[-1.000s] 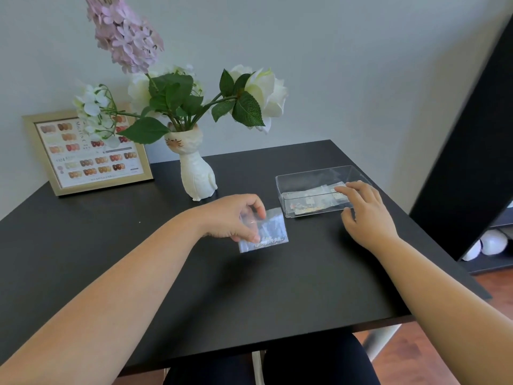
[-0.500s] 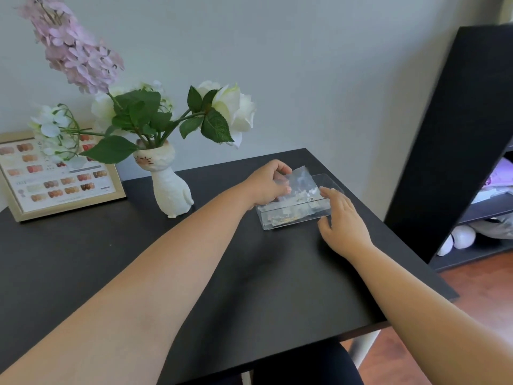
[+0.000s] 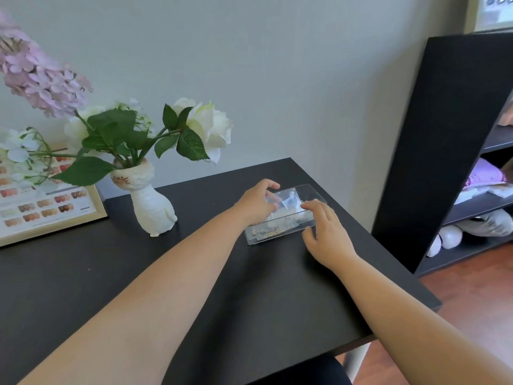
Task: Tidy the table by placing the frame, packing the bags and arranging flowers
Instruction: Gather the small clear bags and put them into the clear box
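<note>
Packing step underway: bag is pinched in the left hand over the clear box at the table's far right. Right hand is spread, fingertips on the box rim. Bag is best laid flat, box steadied, corners tucked below the rim.

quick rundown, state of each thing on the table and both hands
small clear bag: pinched in left hand, over the box
clear plastic box: open, lidless, packets inside
left hand: gripping the bag
right hand: open, fingertips at box rim
cat-shaped vase: upright, holding flowers
picture frame: propped upright against wall
</note>
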A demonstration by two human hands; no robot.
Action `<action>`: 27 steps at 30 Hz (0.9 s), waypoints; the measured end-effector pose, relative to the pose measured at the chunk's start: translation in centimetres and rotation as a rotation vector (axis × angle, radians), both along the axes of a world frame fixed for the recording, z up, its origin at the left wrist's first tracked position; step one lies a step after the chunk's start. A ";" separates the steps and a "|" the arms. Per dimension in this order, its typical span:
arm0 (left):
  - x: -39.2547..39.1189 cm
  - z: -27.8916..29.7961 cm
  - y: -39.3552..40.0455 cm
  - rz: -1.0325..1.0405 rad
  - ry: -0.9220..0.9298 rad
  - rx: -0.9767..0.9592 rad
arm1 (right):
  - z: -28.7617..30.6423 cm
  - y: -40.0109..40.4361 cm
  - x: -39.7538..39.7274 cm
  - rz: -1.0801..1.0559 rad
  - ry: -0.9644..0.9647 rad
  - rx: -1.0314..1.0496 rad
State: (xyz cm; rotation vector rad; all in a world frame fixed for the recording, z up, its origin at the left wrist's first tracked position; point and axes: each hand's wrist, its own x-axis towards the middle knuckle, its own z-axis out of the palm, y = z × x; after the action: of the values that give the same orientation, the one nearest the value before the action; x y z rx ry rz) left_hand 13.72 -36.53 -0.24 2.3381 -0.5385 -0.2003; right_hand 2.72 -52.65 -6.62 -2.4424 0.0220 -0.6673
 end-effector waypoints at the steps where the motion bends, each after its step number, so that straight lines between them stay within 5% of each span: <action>1: -0.2 -0.2 -0.1 -0.013 0.012 0.022 | 0.0 -0.1 0.0 -0.001 0.003 0.000; 12: -2.3 -1.8 3.5 0.108 -0.230 -0.117 | -0.6 -0.7 0.5 -0.024 -0.053 0.071; 27: -3.4 -5.1 3.7 0.023 -0.053 -0.168 | -0.9 -1.0 0.9 -0.132 0.013 0.092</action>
State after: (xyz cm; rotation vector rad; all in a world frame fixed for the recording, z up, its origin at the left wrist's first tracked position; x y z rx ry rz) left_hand 10.36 -32.84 -5.30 2.1905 -0.5331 -0.0792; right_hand 3.61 -53.64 -7.52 -2.3719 0.2167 -0.6920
